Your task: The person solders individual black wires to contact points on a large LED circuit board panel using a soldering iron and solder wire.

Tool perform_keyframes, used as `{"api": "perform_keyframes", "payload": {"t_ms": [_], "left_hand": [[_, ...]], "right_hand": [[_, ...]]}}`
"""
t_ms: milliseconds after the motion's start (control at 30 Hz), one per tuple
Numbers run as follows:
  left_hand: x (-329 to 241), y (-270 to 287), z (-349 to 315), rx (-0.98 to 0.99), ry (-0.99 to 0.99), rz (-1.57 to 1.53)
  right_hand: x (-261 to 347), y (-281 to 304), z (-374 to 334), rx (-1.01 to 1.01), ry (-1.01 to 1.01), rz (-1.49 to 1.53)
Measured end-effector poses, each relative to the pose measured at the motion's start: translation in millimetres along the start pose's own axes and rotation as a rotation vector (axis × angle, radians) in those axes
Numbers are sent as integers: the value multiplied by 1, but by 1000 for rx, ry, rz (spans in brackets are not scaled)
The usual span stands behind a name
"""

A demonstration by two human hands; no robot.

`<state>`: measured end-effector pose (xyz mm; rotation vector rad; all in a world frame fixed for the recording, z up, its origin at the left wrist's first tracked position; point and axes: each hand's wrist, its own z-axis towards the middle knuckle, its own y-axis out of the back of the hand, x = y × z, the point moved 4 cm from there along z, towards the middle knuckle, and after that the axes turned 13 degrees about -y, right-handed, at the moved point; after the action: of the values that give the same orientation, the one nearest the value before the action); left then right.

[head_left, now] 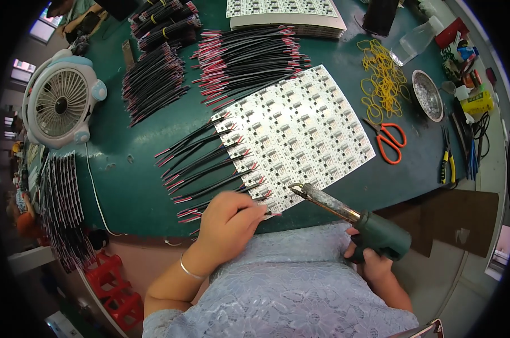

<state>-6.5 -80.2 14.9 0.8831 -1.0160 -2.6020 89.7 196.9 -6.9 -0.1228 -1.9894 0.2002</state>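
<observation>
A white panel of circuit boards (300, 127) lies at a slant on the table, bearing rows of small black and silver parts. Several black-sleeved cables (196, 146) with red and white ends run along its left edge. My left hand (228, 222) is at the panel's near corner, thumb and finger pinched on a cable whose red tip shows just past them. In my right hand (373, 262) is a green-handled soldering gun (382, 234), fingers around the grip. Its bent tip reaches over the panel's near edge, apart from the pinched cable.
Cable bundles (249, 62) lie beyond the panel, near stacked panels (289, 22). A fan (60, 104) stands left. To the right are yellow rubber bands (382, 79), orange-handled scissors (391, 143), a metal dish (428, 96), a clear bottle (415, 42) and yellow-black pliers (448, 160).
</observation>
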Motion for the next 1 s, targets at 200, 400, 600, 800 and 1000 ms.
{"api": "perform_keyframes", "payload": {"t_ms": [200, 400, 600, 800, 1000], "left_hand": [[-16, -7, -9, 165, 219, -34], [-18, -12, -5, 234, 149, 158], [-17, -15, -3, 239, 80, 184], [-16, -21, -3, 229, 100, 172], [-14, -21, -2, 223, 114, 143]], "right_hand": [[-3, 5, -7, -24, -4, 23], [16, -1, -4, -5, 196, -700], [22, -8, -1, 74, 269, -792], [17, -4, -5, 23, 142, -721], [6, -1, -10, -81, 54, -742]]}}
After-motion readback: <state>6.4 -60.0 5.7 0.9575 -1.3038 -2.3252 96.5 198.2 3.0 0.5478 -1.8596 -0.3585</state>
